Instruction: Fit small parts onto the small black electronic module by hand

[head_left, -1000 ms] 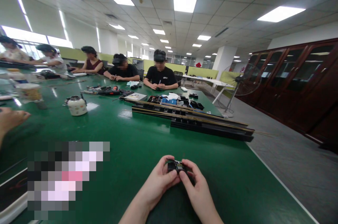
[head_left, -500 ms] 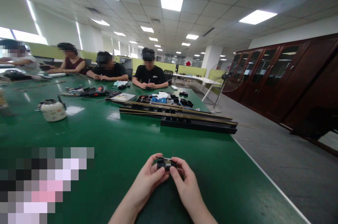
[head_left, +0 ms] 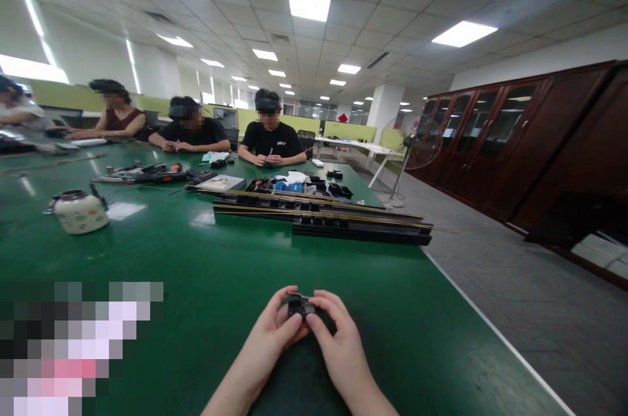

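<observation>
Between my two hands, above the green table (head_left: 196, 311), is a small black part (head_left: 297, 308) with a thin, light metal-looking strip along its upper edge. My left hand (head_left: 277, 324) grips its left side, thumb in front and index finger behind at the top. On the other side, my right hand (head_left: 333, 324) pinches it with the thumb at the front and the fingers bent over the top. Fingers cover much of the part, so its exact kind cannot be made out.
Long black rails (head_left: 363, 231) with thin brass-coloured rods lie across the table ahead. Behind them are a tray of black and blue parts (head_left: 289, 187) and a white box (head_left: 223, 183). A cream jar (head_left: 81, 213) stands left. Several people sit opposite; a fan (head_left: 409, 141) stands right.
The view has turned slightly right, so the surroundings sit further left. My right fingers have shifted inward over the black part, covering more of it. Both hands still hold it.
</observation>
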### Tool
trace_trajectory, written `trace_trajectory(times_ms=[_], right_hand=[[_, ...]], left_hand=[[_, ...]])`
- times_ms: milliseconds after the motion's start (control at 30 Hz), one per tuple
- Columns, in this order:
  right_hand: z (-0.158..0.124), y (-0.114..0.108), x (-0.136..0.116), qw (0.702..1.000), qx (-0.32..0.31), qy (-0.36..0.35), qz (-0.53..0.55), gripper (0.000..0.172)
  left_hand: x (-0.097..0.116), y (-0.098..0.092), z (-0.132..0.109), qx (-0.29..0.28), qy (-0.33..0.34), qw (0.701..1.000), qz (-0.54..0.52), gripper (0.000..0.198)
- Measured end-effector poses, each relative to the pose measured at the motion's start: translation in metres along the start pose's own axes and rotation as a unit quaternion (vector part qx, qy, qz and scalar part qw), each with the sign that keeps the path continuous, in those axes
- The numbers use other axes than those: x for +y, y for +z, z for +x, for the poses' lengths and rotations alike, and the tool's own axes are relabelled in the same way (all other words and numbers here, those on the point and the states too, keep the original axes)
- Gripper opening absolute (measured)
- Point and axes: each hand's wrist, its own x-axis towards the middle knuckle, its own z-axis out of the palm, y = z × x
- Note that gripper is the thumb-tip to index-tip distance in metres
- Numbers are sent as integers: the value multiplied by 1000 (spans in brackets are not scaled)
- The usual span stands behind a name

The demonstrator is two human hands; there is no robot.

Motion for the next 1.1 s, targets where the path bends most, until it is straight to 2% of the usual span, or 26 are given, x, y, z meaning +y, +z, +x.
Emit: trace_trajectory(times_ms=[133,333,767,967,1100], right_hand=[[1,-2,2,999,38,8,3,17],[3,-6,9,995,83,54,3,28],[7,-13,11,982,174,74,-6,37],[5,-14,9,982,179,61,-20,35],[3,-11,5,989,137,34,-31,27]], left_hand=[[-2,-3,2,20,-6,999,25,54],[-1,-3,3,36,-4,999,19,65],[2,0,0,34,-11,999,25,65],[4,2,-2,38,-14,999,30,65],[7,5,-4,33,-15,999,35,60]])
